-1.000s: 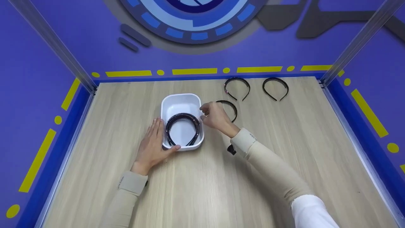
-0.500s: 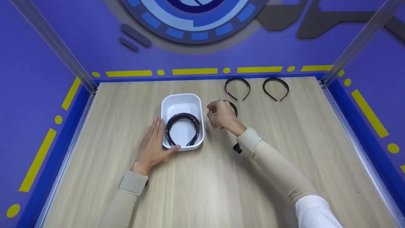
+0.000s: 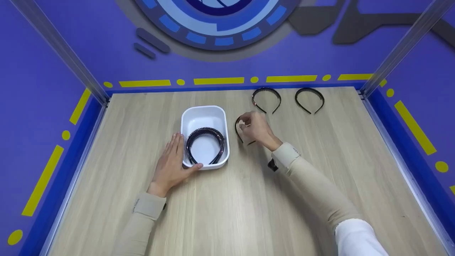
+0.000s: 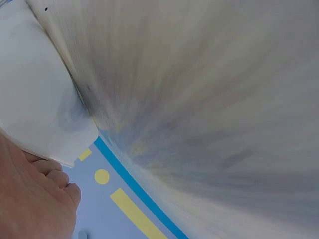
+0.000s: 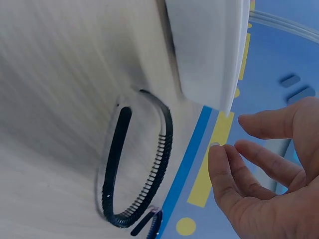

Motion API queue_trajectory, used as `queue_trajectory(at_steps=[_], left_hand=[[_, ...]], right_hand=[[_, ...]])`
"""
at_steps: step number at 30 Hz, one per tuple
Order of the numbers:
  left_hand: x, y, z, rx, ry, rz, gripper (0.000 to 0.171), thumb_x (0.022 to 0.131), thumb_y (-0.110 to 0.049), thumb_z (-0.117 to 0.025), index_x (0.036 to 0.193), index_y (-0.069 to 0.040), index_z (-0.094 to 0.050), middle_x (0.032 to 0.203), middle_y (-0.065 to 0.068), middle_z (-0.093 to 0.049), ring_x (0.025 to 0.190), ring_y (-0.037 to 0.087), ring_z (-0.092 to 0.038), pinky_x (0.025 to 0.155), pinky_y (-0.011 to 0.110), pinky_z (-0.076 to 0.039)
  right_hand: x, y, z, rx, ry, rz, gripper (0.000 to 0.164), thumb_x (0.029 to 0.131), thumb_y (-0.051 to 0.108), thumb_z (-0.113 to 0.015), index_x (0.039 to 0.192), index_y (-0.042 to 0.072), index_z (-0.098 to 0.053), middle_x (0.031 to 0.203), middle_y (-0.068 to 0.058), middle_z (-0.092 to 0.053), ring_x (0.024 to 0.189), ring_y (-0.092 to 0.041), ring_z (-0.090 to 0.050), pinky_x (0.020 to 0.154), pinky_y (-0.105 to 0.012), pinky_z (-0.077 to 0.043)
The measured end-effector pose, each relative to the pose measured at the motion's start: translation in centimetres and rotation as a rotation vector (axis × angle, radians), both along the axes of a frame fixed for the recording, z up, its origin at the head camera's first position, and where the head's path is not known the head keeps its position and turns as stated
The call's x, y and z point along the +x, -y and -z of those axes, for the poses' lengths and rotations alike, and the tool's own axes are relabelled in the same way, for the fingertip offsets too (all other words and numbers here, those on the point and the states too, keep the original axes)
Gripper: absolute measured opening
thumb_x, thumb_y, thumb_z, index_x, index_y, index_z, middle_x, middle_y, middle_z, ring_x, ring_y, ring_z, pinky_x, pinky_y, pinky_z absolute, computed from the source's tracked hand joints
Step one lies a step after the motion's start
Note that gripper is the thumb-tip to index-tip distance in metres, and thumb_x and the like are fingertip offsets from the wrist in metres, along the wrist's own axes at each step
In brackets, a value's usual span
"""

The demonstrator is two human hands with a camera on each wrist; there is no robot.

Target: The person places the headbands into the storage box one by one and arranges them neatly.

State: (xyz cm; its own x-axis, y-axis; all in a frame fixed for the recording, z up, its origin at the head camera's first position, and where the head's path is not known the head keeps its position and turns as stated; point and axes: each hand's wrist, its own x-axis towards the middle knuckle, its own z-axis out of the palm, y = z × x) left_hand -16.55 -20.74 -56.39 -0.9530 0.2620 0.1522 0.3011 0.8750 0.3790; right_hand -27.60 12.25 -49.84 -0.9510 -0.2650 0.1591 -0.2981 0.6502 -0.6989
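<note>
My left hand (image 3: 171, 165) rests straight fingers along the left side of a white plastic tub (image 3: 204, 117), its thumb at the near rim. Inside the tub, several dark toothed headbands (image 3: 189, 144) lie stacked at the near end. Just right of the tub, my right hand (image 3: 259, 126) hovers over a black headband (image 3: 237, 129) on the table, hiding part of it. In the right wrist view, the thumb and fingers (image 5: 224, 172) are apart with nothing between them, while that toothed headband (image 5: 167, 142) lies clear of them.
Two more headbands lie near the back edge, one dark headband (image 3: 266, 89) behind my right hand and one black headband (image 3: 310, 89) farther right. Blue-purple panels (image 3: 213, 67) with yellow marks wall the wooden table (image 3: 227, 213) at the back and sides.
My right hand has drawn away from the tub's right rim and moved rightward over the nearest headband, uncovering its left side. The left hand and the tub have stayed put.
</note>
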Motion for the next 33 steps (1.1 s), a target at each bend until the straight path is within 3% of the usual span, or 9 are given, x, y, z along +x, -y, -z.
queue_trajectory(at_steps=[5, 13, 22, 33], left_hand=[[0.0, 0.0, 0.1, -0.011, 0.001, -0.001, 0.126, 0.089, -0.078, -0.065, 0.169, 0.003, -0.011, 0.178, 0.023, -0.012, 0.167, 0.035, -0.011, 0.137, 0.047, -0.014], [0.0, 0.0, 0.1, -0.012, 0.003, -0.002, 0.125, 0.09, -0.078, -0.065, 0.169, 0.003, -0.011, 0.177, 0.024, -0.014, 0.167, 0.035, -0.011, 0.138, 0.047, -0.013], [0.1, 0.0, -0.1, 0.002, 0.01, -0.007, 0.126, 0.089, -0.077, -0.067, 0.169, 0.004, -0.011, 0.177, 0.025, -0.014, 0.167, 0.035, -0.01, 0.137, 0.048, -0.014], [0.0, 0.0, -0.1, -0.004, 0.021, -0.013, 0.126, 0.089, -0.079, -0.065, 0.169, 0.002, -0.011, 0.178, 0.023, -0.013, 0.167, 0.034, -0.01, 0.138, 0.047, -0.013]], right_hand=[[-0.4, -0.9, 0.5, 0.001, -0.017, 0.012, 0.022, 0.092, -0.001, -0.073, 0.112, -0.01, -0.077, 0.107, -0.029, -0.078, 0.097, -0.038, -0.078, 0.087, -0.049, -0.067], [-0.7, -2.1, 1.1, -0.04, 0.03, 0.033, 0.027, 0.094, 0.001, -0.07, 0.118, -0.011, -0.075, 0.113, -0.03, -0.076, 0.102, -0.04, -0.076, 0.091, -0.05, -0.065], [-1.1, -3.0, 1.9, -0.054, -0.018, 0.054, 0.023, 0.093, -0.004, -0.068, 0.114, -0.013, -0.075, 0.109, -0.031, -0.076, 0.099, -0.042, -0.077, 0.089, -0.052, -0.066], [-1.4, -3.7, 2.3, -0.049, 0.019, 0.092, 0.027, 0.093, -0.001, -0.068, 0.116, -0.013, -0.074, 0.113, -0.031, -0.075, 0.103, -0.043, -0.075, 0.094, -0.051, -0.064]])
